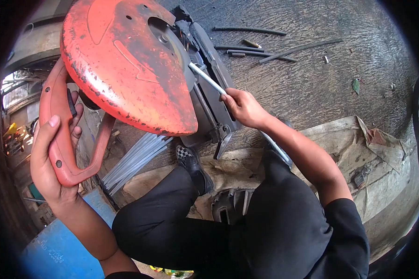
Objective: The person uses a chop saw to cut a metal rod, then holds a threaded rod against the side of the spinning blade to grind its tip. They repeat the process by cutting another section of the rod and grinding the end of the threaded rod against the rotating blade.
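My left hand (pixel 56 153) is wrapped round the red handle (pixel 56 116) of a chop saw, its thumb on the near side and fingers by the black trigger (pixel 71 103). The saw's scuffed red blade guard (pixel 130 69) fills the upper left. Closed on a thin grey metal rod (pixel 208 80), my right hand (pixel 241 108) is to the right of the guard. The rod's far end meets the edge of the cutting disc (pixel 176 49), where small sparks show. Below lies the saw's dark base with its vise screw (pixel 204 104).
A bundle of grey rods (pixel 137 160) lies left of my shoe (pixel 193 169). Dark rods (pixel 298 50) and short offcuts are scattered on the floor at the back right. A dirty cloth sheet (pixel 386 158) spreads at right, and a blue surface (pixel 65 246) sits lower left.
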Motion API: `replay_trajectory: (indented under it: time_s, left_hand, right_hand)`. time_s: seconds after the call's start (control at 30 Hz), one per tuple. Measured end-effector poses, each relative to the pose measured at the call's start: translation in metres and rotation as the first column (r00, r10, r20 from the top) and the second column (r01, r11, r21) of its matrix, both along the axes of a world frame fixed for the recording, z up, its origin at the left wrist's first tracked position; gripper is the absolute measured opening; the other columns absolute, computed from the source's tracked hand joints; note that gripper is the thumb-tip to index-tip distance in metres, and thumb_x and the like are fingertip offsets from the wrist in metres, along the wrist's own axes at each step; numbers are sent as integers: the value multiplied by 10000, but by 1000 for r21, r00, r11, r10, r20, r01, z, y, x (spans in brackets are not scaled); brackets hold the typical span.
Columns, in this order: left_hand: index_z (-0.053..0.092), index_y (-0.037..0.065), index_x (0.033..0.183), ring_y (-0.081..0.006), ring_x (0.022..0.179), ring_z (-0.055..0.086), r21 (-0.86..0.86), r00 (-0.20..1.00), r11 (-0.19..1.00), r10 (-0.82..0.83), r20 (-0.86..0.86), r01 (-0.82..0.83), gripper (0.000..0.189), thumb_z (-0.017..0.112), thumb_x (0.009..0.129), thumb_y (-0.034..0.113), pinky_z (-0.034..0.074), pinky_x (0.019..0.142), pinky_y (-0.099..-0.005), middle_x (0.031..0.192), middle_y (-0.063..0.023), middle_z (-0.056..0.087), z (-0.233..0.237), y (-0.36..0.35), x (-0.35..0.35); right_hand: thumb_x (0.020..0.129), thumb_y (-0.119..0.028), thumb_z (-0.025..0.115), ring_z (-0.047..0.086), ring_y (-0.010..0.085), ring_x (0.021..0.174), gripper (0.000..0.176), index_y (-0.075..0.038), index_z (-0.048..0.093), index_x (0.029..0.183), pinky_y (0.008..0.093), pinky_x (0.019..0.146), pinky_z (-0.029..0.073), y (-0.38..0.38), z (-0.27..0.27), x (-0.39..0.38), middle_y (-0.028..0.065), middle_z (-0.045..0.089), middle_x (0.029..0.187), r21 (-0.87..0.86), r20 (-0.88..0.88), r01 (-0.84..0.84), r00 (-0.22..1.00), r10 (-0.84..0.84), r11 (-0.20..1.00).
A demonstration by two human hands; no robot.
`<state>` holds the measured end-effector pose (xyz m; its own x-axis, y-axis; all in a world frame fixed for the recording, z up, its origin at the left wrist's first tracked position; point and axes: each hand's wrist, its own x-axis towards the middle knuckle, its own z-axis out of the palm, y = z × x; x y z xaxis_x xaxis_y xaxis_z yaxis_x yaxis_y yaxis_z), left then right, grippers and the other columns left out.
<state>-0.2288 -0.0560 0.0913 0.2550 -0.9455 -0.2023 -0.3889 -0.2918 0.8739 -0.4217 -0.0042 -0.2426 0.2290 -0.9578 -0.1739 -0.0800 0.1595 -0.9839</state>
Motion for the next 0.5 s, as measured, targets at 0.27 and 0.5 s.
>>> replay_trajectory:
  time_s: [0.27,0.5]
  left_hand:
    - [484,-65,1231,-182,871,602,4,999,999,-38,-29,38,461,622,852,157,497,815,-287,1071,-156,617,1,0,5]
    - [439,-62,1288,-183,930,590,-38,999,999,-24,-20,24,499,591,867,159,480,849,-290,1119,-155,596,-2,1,-4]
  right_hand:
    - [909,-146,553,483,405,574,147,-3,549,874,447,537,415,6,6,2,228,524,619,-117,-148,46,987,-63,992]
    - [924,-209,515,554,214,467,268,30,623,979,373,477,435,0,4,-17,148,550,572,55,-35,51,998,-49,997]
